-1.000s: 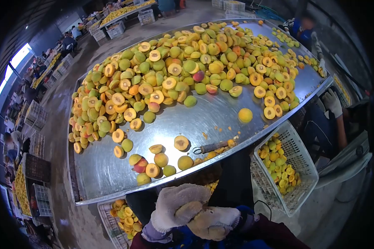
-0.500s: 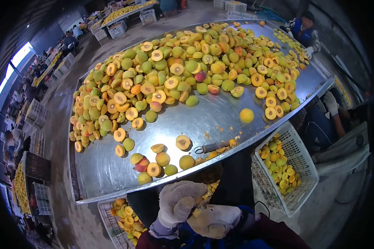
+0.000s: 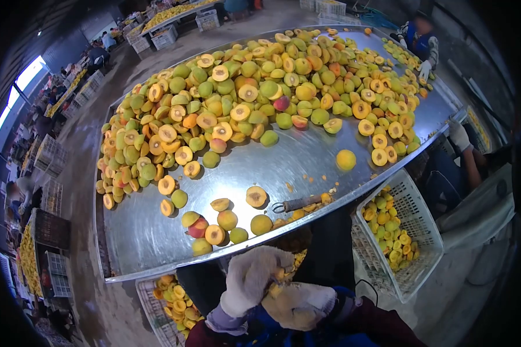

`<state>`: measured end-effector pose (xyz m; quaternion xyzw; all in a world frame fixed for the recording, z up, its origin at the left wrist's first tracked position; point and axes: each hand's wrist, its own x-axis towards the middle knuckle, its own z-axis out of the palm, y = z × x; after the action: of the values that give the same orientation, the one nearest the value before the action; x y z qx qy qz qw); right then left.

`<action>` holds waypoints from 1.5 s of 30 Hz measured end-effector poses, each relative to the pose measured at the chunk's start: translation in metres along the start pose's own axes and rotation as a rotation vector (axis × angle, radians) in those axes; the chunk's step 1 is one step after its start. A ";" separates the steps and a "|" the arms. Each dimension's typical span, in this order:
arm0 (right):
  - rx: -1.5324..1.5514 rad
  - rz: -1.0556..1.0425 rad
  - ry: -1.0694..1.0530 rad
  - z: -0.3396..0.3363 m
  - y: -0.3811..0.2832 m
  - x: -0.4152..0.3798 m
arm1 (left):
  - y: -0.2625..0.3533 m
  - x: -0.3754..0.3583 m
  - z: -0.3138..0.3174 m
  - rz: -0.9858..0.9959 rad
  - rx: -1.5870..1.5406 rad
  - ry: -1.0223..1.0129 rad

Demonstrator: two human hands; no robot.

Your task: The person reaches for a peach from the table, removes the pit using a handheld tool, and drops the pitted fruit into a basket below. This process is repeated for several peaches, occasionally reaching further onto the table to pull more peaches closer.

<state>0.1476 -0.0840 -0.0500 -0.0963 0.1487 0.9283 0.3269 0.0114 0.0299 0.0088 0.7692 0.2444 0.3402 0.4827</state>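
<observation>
Both of my hands wear pale, stained gloves and meet close to my lap, below the near edge of a metal table. My left hand has its fingers curled over toward the right one. Opposite it, my right hand is closed too. Small yellowish-brown bits show between the gloves; what each hand holds is too small to make out. Beyond them on the table lie a few halved fruits and a ring-ended tool with a dark handle.
A large heap of halved fruit covers the table's far side. Crates of fruit stand at the lower right and below the table at the left. A co-worker is at the far right; another's gloved hand shows nearer.
My left hand has shifted slightly up and right, its fingers now turned more over the right one. The far co-worker's gloved hand has moved slightly.
</observation>
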 end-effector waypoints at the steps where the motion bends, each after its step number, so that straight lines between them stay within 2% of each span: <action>1: -0.328 -0.137 0.053 0.003 -0.001 -0.001 | -0.004 -0.003 0.005 -0.276 -0.232 0.044; 2: -0.328 -0.136 0.055 0.001 -0.004 -0.001 | -0.008 -0.002 0.005 -0.276 -0.233 0.046; 4: -0.398 -0.113 -0.085 -0.004 -0.010 0.001 | -0.013 0.001 0.005 -0.572 -0.556 0.039; 5: -0.399 -0.115 -0.090 0.002 -0.010 0.001 | -0.004 0.003 0.001 -0.533 -0.325 0.005; 6: -0.393 -0.141 -0.020 0.010 -0.008 -0.002 | -0.007 0.006 -0.002 -0.532 -0.323 0.005; 8: -0.379 -0.166 0.052 0.011 -0.003 -0.003 | -0.013 0.010 -0.007 0.157 0.284 -0.040; 10: -0.042 -0.067 0.226 0.001 -0.002 0.002 | -0.012 0.013 -0.009 0.234 0.401 -0.065; 11: -0.043 -0.066 0.223 -0.002 -0.005 0.005 | -0.014 0.011 -0.006 -0.043 0.085 -0.109; 12: -0.039 -0.012 -0.142 -0.005 -0.009 0.009 | -0.016 0.010 -0.003 -0.319 -0.234 -0.148; 13: -0.032 0.042 -0.504 -0.006 -0.011 0.012 | -0.018 0.012 0.002 -0.321 -0.234 -0.148; 14: -0.030 0.043 -0.505 -0.007 -0.008 0.012 | -0.020 0.016 0.007 -0.577 -0.622 0.004; 15: -0.368 0.074 -0.293 -0.008 -0.005 0.013 | -0.023 0.020 0.011 -0.823 -1.010 0.166; 16: -0.700 0.105 -0.072 -0.007 -0.003 0.012 | -0.028 0.020 0.012 -0.823 -1.010 0.166; 17: -0.701 0.103 -0.071 -0.004 -0.006 0.008 | -0.034 0.019 0.013 -0.808 -0.858 0.242; 19: -0.897 -0.195 0.033 0.009 -0.017 -0.001 | -0.052 0.008 0.007 -0.742 -0.636 0.394; 20: -0.991 -0.345 0.077 0.011 -0.022 -0.004 | -0.057 -0.003 -0.003 -0.605 -0.471 0.462; 21: -0.992 -0.337 0.066 0.006 -0.024 -0.006 | -0.057 -0.017 -0.012 -0.521 -0.235 0.566; 22: -0.932 -0.321 0.174 -0.003 -0.024 -0.008 | -0.050 -0.034 -0.032 -0.439 0.161 0.470; 23: -0.871 -0.304 0.283 -0.011 -0.024 -0.011 | -0.058 -0.058 -0.054 -0.621 0.015 0.588; 24: -0.811 -0.287 0.391 -0.015 -0.026 -0.011 | -0.051 -0.073 -0.072 -0.560 0.448 0.517; 25: -0.739 -0.194 0.350 0.004 -0.034 -0.014 | -0.059 -0.099 -0.095 -0.852 0.764 0.429; 26: -0.739 -0.192 0.343 -0.002 -0.034 -0.009 | -0.053 -0.114 -0.108 -0.667 1.074 0.242; 28: -0.843 -0.132 0.305 -0.020 -0.030 0.007 | -0.051 -0.138 -0.117 -0.441 1.458 0.150; 29: -0.858 -0.086 0.336 0.001 -0.027 0.008 | -0.048 -0.129 -0.113 -0.439 1.464 0.155; 31: -0.928 0.007 0.258 0.017 -0.029 0.017 | -0.035 -0.107 -0.084 -0.729 0.096 0.500; 32: -1.002 0.092 0.179 0.024 -0.029 0.020 | -0.015 -0.089 -0.069 -0.649 -0.144 0.346; 33: -1.019 0.087 0.163 0.032 -0.027 0.022 | -0.017 -0.082 -0.062 -0.583 -0.267 0.159; 36: -1.012 0.064 0.243 0.017 -0.029 0.020 | -0.014 -0.048 -0.041 -0.463 -0.071 -0.191; 37: -1.154 0.011 0.275 0.020 -0.036 0.018 | -0.014 -0.041 -0.039 -0.453 -0.075 -0.194; 38: -1.159 0.006 0.281 0.020 -0.035 0.017 | -0.013 -0.034 -0.037 -0.611 -0.043 -0.142; 39: -1.404 -0.260 0.535 0.019 -0.029 0.017 | -0.013 -0.031 -0.036 -0.776 -0.007 -0.090; 40: -1.625 -0.543 0.794 0.018 -0.026 0.017 | -0.019 -0.029 -0.038 -0.775 -0.006 -0.092; 41: -1.579 -0.456 0.828 0.017 -0.029 0.014 | -0.032 -0.025 -0.042 -0.733 -0.132 -0.189; 42: -1.583 -0.462 0.825 0.021 -0.032 0.011 | -0.046 -0.021 -0.046 -0.690 -0.258 -0.284; 43: -1.523 -0.371 0.851 0.026 -0.036 0.007 | -0.055 -0.009 -0.051 -0.664 -0.342 -0.278; 44: -1.458 -0.284 0.879 0.029 -0.040 0.004 | -0.061 0.004 -0.045 -0.638 -0.319 -0.101; 45: -1.318 -0.355 0.807 0.015 -0.040 0.005 | -0.065 0.026 -0.042 -0.647 -0.076 -0.051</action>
<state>0.1681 -0.0464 -0.0457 -0.6215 -0.3421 0.6525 0.2663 -0.0071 0.0994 -0.0306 0.6414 0.4508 0.1587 0.6002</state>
